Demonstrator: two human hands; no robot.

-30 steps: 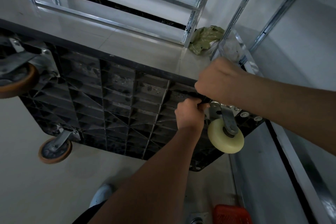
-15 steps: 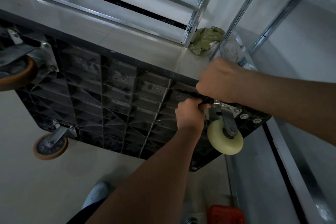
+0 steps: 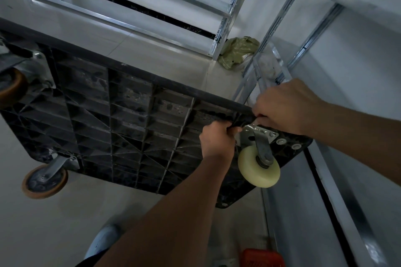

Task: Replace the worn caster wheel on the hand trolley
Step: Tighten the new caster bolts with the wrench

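Cream plastic makes up the new caster wheel [image 3: 259,168], smooth and clean, sitting in a grey metal fork [image 3: 261,147] under a shiny plate [image 3: 257,134] at the near right corner of the trolley [image 3: 121,125]. The trolley is tipped up on its side on the floor [image 3: 54,212], so its black ribbed underside faces us. What the hands hold is hard to make out. The left hand [image 3: 217,138] has its fingers curled tight round something dark just beside the plate, and I cannot tell what it is. The right hand [image 3: 286,106] is bent over the trolley's top edge with its fingers hidden behind the knuckles, so I cannot tell what they grip. Two old wheels are brown and scuffed: one [image 3: 44,178] at the lower left corner, one [image 3: 13,86] cut off by the left edge. A crumpled green bag [image 3: 237,51] lies by the metal shelf legs [image 3: 223,28]. A red basket [image 3: 262,258] and a pale shoe [image 3: 102,240] are cut off at the bottom.
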